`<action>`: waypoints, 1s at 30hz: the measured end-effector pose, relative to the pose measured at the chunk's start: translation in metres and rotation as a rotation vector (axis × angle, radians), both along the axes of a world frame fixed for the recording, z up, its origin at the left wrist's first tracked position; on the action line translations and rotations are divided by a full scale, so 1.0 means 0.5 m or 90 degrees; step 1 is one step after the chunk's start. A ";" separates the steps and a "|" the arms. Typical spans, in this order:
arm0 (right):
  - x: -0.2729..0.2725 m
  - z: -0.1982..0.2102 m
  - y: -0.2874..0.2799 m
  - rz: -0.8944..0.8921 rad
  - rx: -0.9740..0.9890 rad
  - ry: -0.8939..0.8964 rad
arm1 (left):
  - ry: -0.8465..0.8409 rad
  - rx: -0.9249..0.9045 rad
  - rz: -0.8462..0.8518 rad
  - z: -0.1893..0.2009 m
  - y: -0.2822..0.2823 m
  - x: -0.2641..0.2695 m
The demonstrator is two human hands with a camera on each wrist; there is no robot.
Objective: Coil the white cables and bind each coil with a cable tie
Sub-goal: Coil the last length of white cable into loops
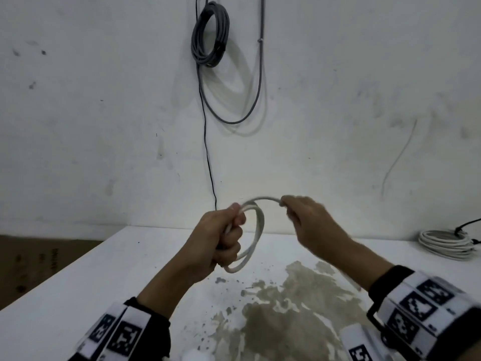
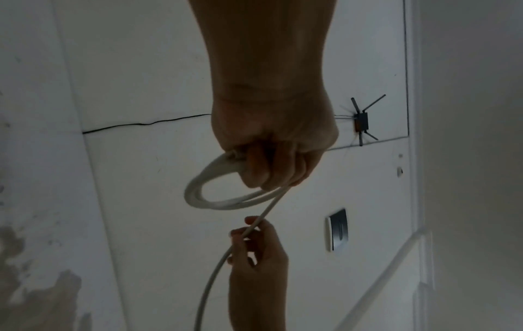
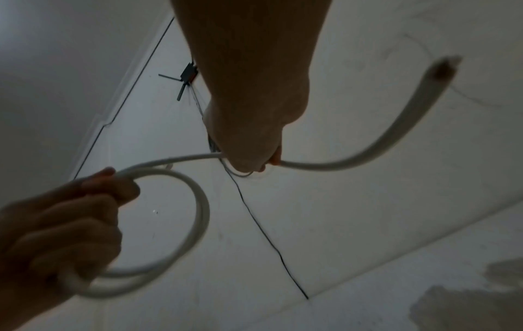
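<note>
Cable [image 3: 368, 154] end beyond right hand [image 3: 251, 143]

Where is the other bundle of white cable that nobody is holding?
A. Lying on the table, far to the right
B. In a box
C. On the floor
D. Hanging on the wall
A: the coiled white bundle lies on the white table at its far right edge; the coil on the wall is grey.

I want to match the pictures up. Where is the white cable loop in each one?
Head: white cable loop at centre, gripped by the left hand.
Left wrist: loop at centre, below the fist.
Right wrist: loop at lower left.
Shared landmark: the right hand pinching the cable's loose strand.
</note>
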State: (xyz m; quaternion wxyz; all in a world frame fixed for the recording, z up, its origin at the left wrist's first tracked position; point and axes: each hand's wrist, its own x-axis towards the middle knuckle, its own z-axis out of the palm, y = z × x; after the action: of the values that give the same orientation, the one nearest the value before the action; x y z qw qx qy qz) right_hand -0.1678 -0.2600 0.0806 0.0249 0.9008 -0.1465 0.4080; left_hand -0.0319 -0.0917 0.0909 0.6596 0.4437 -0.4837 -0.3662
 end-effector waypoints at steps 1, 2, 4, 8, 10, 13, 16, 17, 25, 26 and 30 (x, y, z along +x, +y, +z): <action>0.005 -0.016 0.006 0.009 0.027 0.006 | 0.073 -0.012 -0.014 0.001 0.000 0.004; 0.009 -0.032 0.015 0.018 0.051 0.013 | 0.134 -0.022 -0.023 0.003 0.000 0.007; 0.016 -0.057 0.035 0.054 0.060 0.031 | 0.227 -0.052 -0.044 0.001 0.000 0.015; 0.023 -0.078 0.067 0.153 0.226 0.030 | 0.379 -0.165 -0.210 -0.018 -0.010 0.055; 0.023 -0.082 0.084 0.203 0.239 -0.033 | 0.422 -0.211 -0.330 -0.026 -0.014 0.071; 0.010 -0.084 0.107 0.272 0.215 -0.110 | 0.419 -0.242 -0.294 -0.028 -0.006 0.088; -0.003 -0.077 0.110 0.322 0.237 -0.090 | 0.437 -0.264 -0.307 -0.019 -0.002 0.093; -0.005 -0.074 0.109 0.316 0.193 -0.077 | 0.458 -0.266 -0.302 -0.016 -0.001 0.096; 0.016 -0.060 0.090 0.253 -0.053 -0.134 | 0.518 -0.332 -0.133 0.003 -0.008 0.037; 0.017 -0.056 0.089 0.249 -0.048 -0.143 | 0.516 -0.337 -0.106 0.005 -0.009 0.026; 0.015 -0.044 0.094 0.219 -0.004 -0.159 | 0.537 -0.338 -0.063 0.002 -0.021 0.008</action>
State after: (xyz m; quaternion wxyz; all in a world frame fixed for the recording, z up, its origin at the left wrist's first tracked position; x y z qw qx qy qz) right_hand -0.1604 -0.2128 0.0588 -0.0608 0.8550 0.0087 0.5149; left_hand -0.0277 -0.1021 0.0919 0.8699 0.0503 -0.2719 -0.4085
